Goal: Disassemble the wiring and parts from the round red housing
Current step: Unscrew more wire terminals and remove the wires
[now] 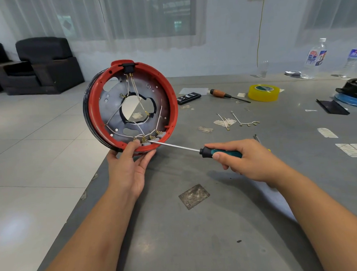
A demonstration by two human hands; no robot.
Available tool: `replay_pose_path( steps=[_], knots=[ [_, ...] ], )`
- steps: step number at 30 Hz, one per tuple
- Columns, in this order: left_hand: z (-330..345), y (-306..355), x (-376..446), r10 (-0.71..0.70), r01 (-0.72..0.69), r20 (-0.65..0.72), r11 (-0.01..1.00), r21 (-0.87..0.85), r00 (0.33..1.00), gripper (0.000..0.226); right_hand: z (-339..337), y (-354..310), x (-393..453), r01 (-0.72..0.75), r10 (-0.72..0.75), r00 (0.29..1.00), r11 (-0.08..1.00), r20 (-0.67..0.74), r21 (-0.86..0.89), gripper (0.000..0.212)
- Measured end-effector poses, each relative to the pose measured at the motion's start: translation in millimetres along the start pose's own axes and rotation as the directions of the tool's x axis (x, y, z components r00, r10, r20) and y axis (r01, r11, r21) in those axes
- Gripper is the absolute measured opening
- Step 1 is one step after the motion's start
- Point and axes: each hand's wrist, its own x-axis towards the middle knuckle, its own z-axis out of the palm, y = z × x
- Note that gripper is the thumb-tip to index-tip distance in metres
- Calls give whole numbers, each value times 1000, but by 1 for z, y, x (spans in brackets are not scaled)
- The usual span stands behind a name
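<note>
From the head camera: the left hand (130, 168) holds the round red housing (130, 105) upright by its lower rim at the grey worktop's (198, 226) near-left edge. The right hand (248, 161) has its grip closed around a teal-handled screwdriver (221, 152), the tip touching the brass terminals (146, 139) among the white wires (139, 100).

Red housing (173, 98) — white wires (138, 95), teal-handled screwdriver (221, 152), yellow tape (263, 92).
</note>
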Motion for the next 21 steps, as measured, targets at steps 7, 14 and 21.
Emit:
replay_pose_path(
  steps=[7,14,21],
  knots=[
    [-3,-1,2,22,-28,72,997,76,997,63,-9,3,-2,-22,20,998,999,-61,-32,25],
    [-4,-2,3,8,-15,98,997,73,995,63,-11,5,-3,1,-8,996,997,-90,-75,26],
    [-6,0,5,-19,18,75,1000,12,997,55,-3,1,-2,21,-26,995,999,-92,-49,25]
  ],
)
